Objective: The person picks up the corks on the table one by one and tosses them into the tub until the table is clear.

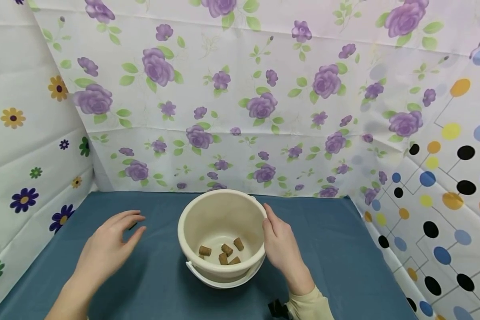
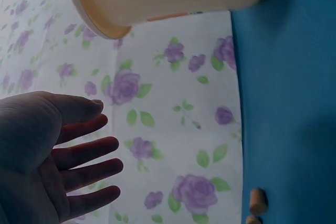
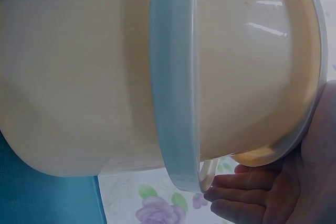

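Observation:
A cream plastic bucket (image 1: 222,209) stands on the blue tabletop, its pale handle (image 1: 220,282) hanging down at the front. Several brown corks (image 1: 226,250) lie on its bottom. My right hand (image 1: 282,242) grips the right side of the bucket's rim, thumb at the rim and fingers on the outer side. In the right wrist view those fingers (image 3: 241,195) reach beneath the lip, close to the handle's end. To the left of the bucket, my left hand (image 1: 110,244) hovers with fingers apart, holding nothing. Beyond it, the left wrist view has a cork (image 2: 258,201) on the table.
A blue cloth (image 1: 336,258) covers the table. White sheeting with purple roses (image 1: 260,106) hangs behind it. Patterned sheets also stand along both sides, flowers on the left sheet (image 1: 24,169) and colored dots on the right sheet (image 1: 432,213). Part of another cork shows at the left wrist view's bottom edge.

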### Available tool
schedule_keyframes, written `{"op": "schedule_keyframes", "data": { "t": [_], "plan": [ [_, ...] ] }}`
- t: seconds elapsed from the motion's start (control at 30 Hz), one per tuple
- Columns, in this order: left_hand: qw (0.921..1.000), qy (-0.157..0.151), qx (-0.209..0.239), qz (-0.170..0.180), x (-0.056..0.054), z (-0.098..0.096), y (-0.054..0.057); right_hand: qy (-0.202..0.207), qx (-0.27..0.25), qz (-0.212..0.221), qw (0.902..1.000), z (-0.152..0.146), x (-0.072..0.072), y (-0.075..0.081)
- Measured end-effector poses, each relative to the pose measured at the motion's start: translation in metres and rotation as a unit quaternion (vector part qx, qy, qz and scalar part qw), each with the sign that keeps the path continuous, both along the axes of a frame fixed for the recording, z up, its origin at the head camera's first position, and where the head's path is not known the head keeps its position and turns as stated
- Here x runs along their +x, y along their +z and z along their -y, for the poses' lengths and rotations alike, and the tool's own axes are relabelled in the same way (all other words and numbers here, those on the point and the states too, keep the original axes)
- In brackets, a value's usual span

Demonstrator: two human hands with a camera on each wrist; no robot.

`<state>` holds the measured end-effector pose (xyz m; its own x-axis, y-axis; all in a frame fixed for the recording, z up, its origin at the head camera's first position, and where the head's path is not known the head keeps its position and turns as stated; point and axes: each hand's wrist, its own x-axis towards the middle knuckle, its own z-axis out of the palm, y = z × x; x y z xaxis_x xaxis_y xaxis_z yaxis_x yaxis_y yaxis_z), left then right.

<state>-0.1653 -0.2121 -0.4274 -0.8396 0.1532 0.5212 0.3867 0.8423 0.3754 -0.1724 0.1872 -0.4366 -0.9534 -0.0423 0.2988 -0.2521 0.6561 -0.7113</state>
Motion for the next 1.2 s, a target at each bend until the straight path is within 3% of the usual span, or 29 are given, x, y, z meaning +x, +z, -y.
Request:
{"op": "schedule_keyframes", "data": {
  "t": [0.3, 0.67, 0.9, 1.2],
  "plan": [
    [0.997, 0.039, -0.016, 0.065, -0.001, 0.029, -0.014, 0.002, 0.004, -0.009, 0.9999, 0.0, 0.0, 0.003],
    [0.9851, 0.078, -0.028, 0.151, -0.027, 0.052, -0.035, 0.004, 0.006, -0.01, 0.9999, 0.002, 0.001, 0.006],
    [0.9826, 0.084, -0.037, 0.162, -0.05, 0.054, -0.051, 0.002, 0.004, -0.004, 1.0, 0.001, 0.0, 0.005],
    [0.9815, 0.098, -0.048, 0.157, -0.068, 0.05, -0.065, 0.0, 0.005, -0.005, 1.0, 0.0, 0.001, 0.001]
  ]
}}
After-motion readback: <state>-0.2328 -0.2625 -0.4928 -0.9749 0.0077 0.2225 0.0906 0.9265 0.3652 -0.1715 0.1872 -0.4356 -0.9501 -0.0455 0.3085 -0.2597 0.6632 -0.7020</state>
